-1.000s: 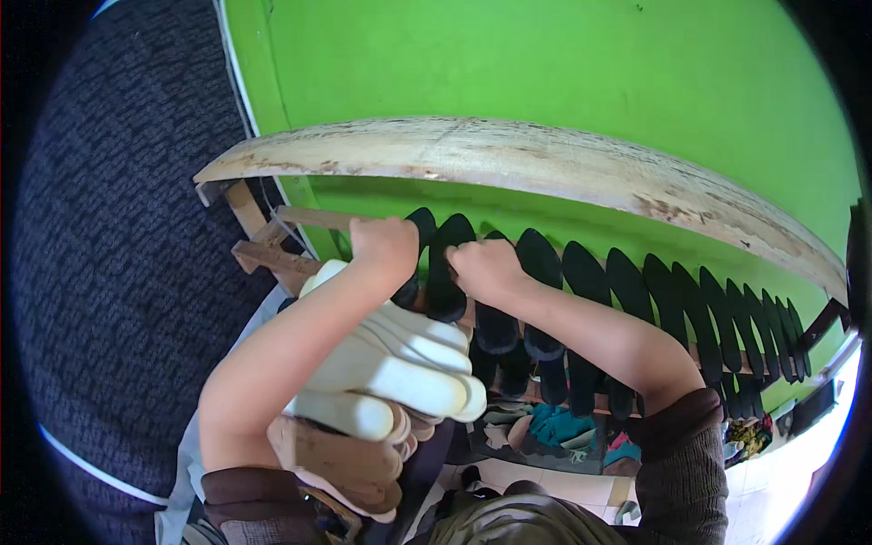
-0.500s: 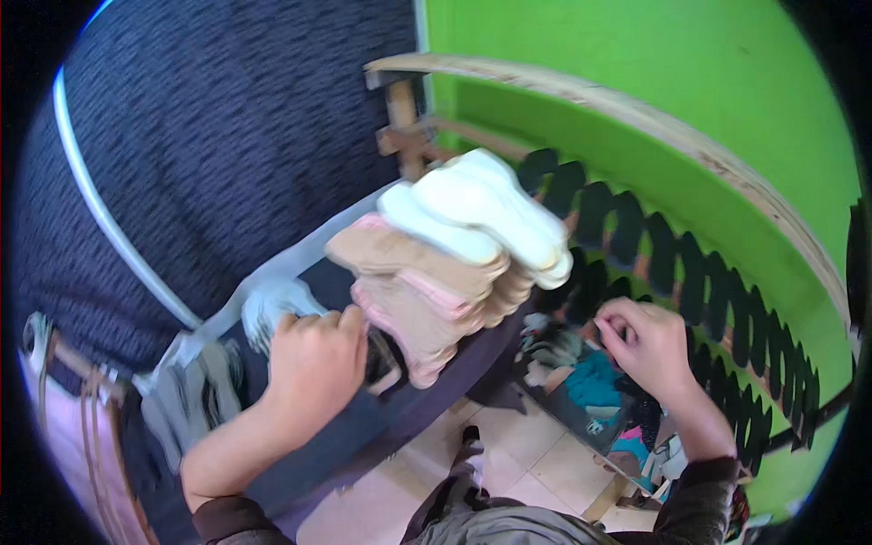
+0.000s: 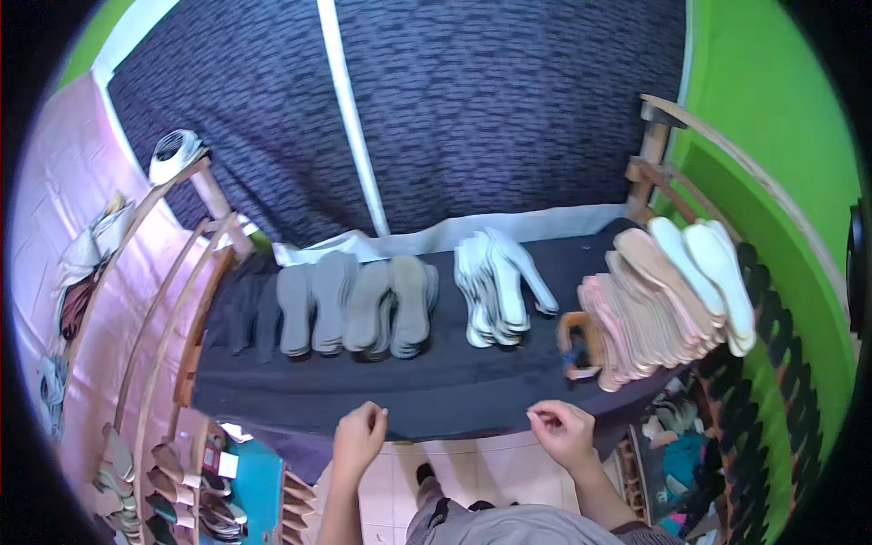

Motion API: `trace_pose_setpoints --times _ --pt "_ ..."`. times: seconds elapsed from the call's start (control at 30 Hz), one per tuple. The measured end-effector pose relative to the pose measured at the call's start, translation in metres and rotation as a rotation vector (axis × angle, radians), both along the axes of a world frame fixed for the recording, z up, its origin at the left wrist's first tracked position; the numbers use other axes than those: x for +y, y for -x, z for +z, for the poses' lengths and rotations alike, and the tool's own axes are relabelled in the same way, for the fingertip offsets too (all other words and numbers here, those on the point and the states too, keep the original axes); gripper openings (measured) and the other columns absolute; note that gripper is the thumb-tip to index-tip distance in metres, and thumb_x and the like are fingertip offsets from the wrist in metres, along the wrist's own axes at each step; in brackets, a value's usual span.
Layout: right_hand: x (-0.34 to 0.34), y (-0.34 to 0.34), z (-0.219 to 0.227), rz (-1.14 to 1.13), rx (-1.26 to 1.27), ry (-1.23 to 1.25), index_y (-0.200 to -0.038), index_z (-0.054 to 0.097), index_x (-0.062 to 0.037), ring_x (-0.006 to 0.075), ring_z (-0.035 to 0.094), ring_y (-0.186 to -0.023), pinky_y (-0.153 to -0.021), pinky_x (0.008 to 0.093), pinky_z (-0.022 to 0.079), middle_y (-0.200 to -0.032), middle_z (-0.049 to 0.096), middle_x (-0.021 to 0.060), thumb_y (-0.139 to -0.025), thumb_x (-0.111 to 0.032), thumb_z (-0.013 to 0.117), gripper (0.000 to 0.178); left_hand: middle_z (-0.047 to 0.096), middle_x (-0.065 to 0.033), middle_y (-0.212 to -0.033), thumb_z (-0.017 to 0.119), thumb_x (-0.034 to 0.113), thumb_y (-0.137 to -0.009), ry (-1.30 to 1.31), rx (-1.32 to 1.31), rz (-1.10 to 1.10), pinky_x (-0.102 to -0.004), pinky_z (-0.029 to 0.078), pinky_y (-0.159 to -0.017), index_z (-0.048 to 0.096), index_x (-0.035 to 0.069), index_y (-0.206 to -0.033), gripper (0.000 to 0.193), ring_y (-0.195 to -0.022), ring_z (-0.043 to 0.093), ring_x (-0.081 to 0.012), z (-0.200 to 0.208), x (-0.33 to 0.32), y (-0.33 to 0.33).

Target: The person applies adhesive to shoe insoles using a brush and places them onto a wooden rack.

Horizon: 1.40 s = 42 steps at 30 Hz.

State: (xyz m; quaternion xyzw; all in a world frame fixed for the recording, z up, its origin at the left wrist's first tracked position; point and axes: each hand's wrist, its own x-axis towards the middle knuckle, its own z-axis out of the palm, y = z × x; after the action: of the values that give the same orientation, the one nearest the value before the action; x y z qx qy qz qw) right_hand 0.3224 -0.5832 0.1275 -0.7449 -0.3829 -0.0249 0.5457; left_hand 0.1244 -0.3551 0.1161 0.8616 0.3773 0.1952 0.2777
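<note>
Left hand [image 3: 359, 438]: ours, low centre, fingers curled loosely inward; we cannot tell whether it holds anything. It hovers at the near edge of the dark cloth-covered table [image 3: 436, 395].
Right hand [image 3: 563, 431]: thumb and fingertips pinched together; what sits between them is too small for us to tell. Also at the table's near edge.
Nearest item: small brown object [image 3: 579, 343] on the cloth, just beside the pink stack.
Grey insoles [image 3: 359, 307]: overlapping row, left of centre.
White insoles [image 3: 500, 283]: fanned bunch, centre.
Pink and cream insoles [image 3: 668, 295]: large leaning stack, right end.
Left rack [image 3: 173, 468]: curved wooden shelves holding shoe soles.
Far: dark patterned wall [image 3: 509, 109].
</note>
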Motion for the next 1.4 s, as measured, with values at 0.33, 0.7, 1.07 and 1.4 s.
trace_pose_setpoints --times 0.33,0.7,1.07,1.4 --pt "0.254 0.078 -0.069 0.441 -0.327 -0.199 -0.082 0.065 -0.0090 0.0193 0.055 -0.060 -0.060 0.0319 0.041 -0.068 0.061 0.0025 -0.072 -0.010 0.072 0.013 0.056 -0.0106 -0.063 0.060 0.012 -0.082 0.092 -0.138 0.327 -0.0294 0.044 -0.056 0.059 0.001 -0.083 0.011 -0.056 0.054 -0.0170 -0.088 0.159 0.100" --pt "0.349 0.139 -0.123 0.698 -0.706 -0.120 -0.095 0.062 -0.0115 0.0156 0.056 -0.080 -0.076 0.0353 0.039 -0.085 0.062 -0.0006 -0.073 -0.016 0.070 0.024 0.055 -0.0150 -0.104 0.072 0.019 -0.074 -0.384 -0.188 0.431 -0.0405 0.043 -0.086 0.054 0.006 -0.116 0.047 -0.099 0.052 -0.0337 -0.105 0.313 0.091" --pt "0.347 0.139 -0.127 0.744 -0.707 -0.033 -0.094 0.061 -0.0095 0.0170 0.055 -0.078 -0.076 0.0342 0.040 -0.080 0.059 0.0013 -0.071 -0.015 0.068 0.024 0.056 -0.0213 -0.110 0.078 0.032 -0.060 -0.054 -0.009 0.606 -0.0423 0.045 -0.088 0.053 0.002 -0.121 0.072 -0.102 0.054 -0.0359 -0.101 0.347 0.082" --pt "0.349 0.139 -0.125 0.844 -0.553 -0.056 -0.093 0.061 -0.0083 0.0201 0.055 -0.077 -0.075 0.0336 0.041 -0.080 0.059 0.0039 -0.075 -0.013 0.065 0.019 0.040 0.0006 -0.064 0.063 0.004 -0.073 1.522 -1.090 0.262 -0.0259 0.037 -0.052 0.051 -0.004 -0.114 0.044 -0.056 0.041 -0.0098 -0.074 0.334 0.131"
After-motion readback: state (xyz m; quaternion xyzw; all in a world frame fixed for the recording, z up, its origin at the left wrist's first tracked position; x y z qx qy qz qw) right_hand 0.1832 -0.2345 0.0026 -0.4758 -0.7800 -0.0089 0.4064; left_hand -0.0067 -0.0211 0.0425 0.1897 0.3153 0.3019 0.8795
